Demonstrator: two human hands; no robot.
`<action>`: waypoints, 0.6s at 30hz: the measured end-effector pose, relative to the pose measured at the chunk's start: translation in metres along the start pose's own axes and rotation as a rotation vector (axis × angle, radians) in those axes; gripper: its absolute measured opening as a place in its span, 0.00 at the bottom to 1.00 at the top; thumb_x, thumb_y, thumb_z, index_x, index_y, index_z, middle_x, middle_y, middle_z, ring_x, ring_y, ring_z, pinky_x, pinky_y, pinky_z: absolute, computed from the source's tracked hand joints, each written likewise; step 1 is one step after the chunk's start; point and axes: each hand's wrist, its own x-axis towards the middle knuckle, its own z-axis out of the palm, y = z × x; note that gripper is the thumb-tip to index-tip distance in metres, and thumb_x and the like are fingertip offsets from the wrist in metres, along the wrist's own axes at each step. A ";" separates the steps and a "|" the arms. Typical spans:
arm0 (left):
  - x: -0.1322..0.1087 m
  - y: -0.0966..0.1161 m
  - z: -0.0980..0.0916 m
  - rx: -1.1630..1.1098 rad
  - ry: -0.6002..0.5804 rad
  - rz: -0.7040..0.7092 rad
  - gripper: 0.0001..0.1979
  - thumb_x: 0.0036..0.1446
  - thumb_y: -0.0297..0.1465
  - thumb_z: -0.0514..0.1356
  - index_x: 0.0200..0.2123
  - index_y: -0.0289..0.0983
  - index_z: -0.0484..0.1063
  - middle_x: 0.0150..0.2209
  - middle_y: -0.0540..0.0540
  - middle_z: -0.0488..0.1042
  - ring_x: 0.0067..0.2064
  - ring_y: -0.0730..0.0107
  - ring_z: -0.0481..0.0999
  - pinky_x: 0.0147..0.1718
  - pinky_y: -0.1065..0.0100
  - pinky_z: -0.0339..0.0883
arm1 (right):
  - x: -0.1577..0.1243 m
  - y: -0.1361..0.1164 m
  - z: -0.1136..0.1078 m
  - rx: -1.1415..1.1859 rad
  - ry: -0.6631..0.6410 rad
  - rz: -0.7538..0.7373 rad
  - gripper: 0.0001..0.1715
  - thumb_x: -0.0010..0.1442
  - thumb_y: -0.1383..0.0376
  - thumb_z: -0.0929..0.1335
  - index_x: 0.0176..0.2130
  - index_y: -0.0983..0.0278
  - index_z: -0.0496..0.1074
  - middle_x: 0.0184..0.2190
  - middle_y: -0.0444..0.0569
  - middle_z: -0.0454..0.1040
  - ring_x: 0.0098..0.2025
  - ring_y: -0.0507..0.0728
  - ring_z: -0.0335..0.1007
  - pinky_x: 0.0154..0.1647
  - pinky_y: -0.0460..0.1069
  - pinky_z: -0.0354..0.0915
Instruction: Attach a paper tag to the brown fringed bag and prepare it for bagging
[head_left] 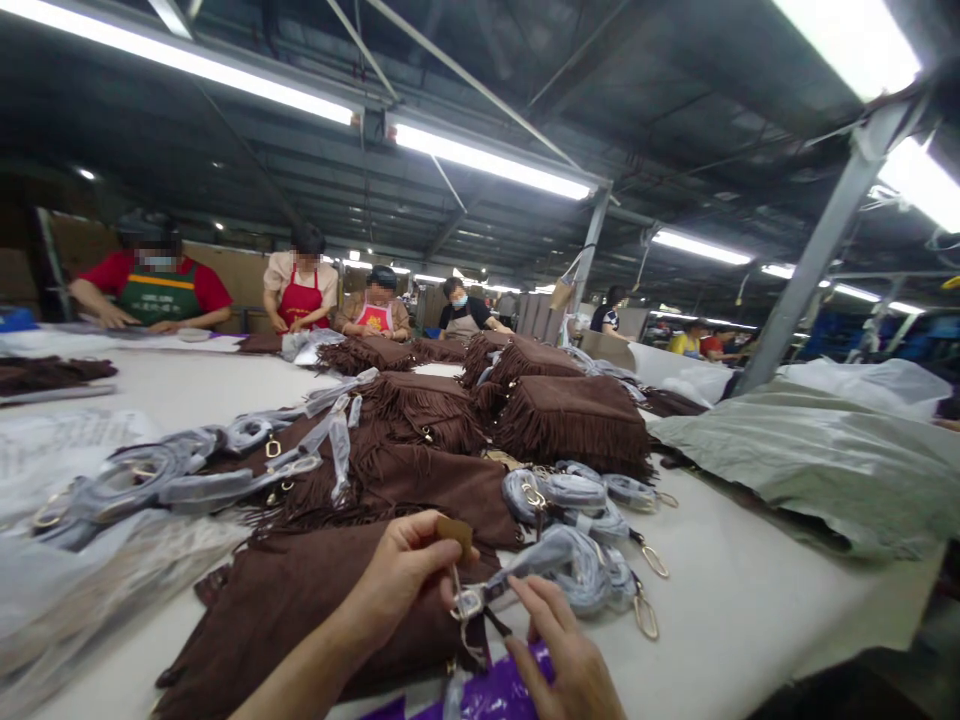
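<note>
My left hand (409,565) pinches a small tan hang tag (455,535), with a thin string running down from it to a metal clasp (469,602). That clasp sits at the end of a strap wrapped in clear plastic (574,560). To the right of it, my right hand (559,640) has its forefinger and thumb on the strap's end beside a short dark leather piece. Under both hands lies a dark brown suede fringed bag (322,590). Glossy purple plastic (502,692) shows below my right hand, partly covered by it.
More brown fringed bags (574,415) are piled across the white table (720,590). Several plastic-wrapped straps with gold clips (161,475) lie at left. Clear plastic bags (97,600) cover the left front, and a greenish sheet (817,460) the right. Co-workers (300,290) stand at the far side.
</note>
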 end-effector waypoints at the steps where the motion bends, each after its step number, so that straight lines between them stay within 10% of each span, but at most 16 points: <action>1: -0.004 0.009 0.008 0.081 -0.057 0.040 0.10 0.45 0.35 0.67 0.27 0.33 0.78 0.27 0.44 0.79 0.19 0.76 0.68 0.18 0.75 0.58 | 0.002 -0.008 0.002 0.061 0.044 0.026 0.29 0.60 0.65 0.66 0.61 0.60 0.64 0.58 0.57 0.68 0.46 0.60 0.74 0.46 0.51 0.70; 7: -0.021 0.037 0.047 0.357 -0.176 0.147 0.10 0.50 0.33 0.61 0.32 0.34 0.81 0.27 0.46 0.78 0.21 0.74 0.67 0.20 0.73 0.61 | 0.034 -0.056 0.004 0.587 -0.216 0.207 0.19 0.65 0.52 0.63 0.36 0.63 0.73 0.23 0.43 0.71 0.23 0.52 0.65 0.24 0.46 0.61; 11: -0.027 0.020 0.010 0.722 -0.140 0.256 0.28 0.55 0.34 0.62 0.59 0.39 0.68 0.52 0.40 0.75 0.38 0.62 0.78 0.39 0.64 0.72 | 0.035 -0.043 -0.001 0.681 -0.190 0.315 0.27 0.65 0.45 0.62 0.30 0.63 0.71 0.19 0.40 0.65 0.21 0.50 0.58 0.22 0.45 0.54; 14: -0.036 0.000 -0.033 1.121 -0.287 0.267 0.42 0.50 0.40 0.69 0.65 0.39 0.58 0.65 0.35 0.60 0.63 0.45 0.62 0.64 0.47 0.51 | 0.023 -0.024 -0.003 0.776 -0.106 0.450 0.28 0.59 0.41 0.66 0.35 0.63 0.73 0.18 0.39 0.63 0.21 0.50 0.56 0.22 0.45 0.52; 18: -0.048 -0.012 -0.055 1.351 -0.431 0.293 0.45 0.51 0.49 0.66 0.66 0.35 0.56 0.65 0.29 0.57 0.66 0.41 0.57 0.65 0.41 0.42 | 0.007 -0.019 -0.002 0.900 0.090 0.576 0.30 0.52 0.39 0.70 0.33 0.63 0.73 0.15 0.37 0.58 0.17 0.50 0.54 0.19 0.46 0.51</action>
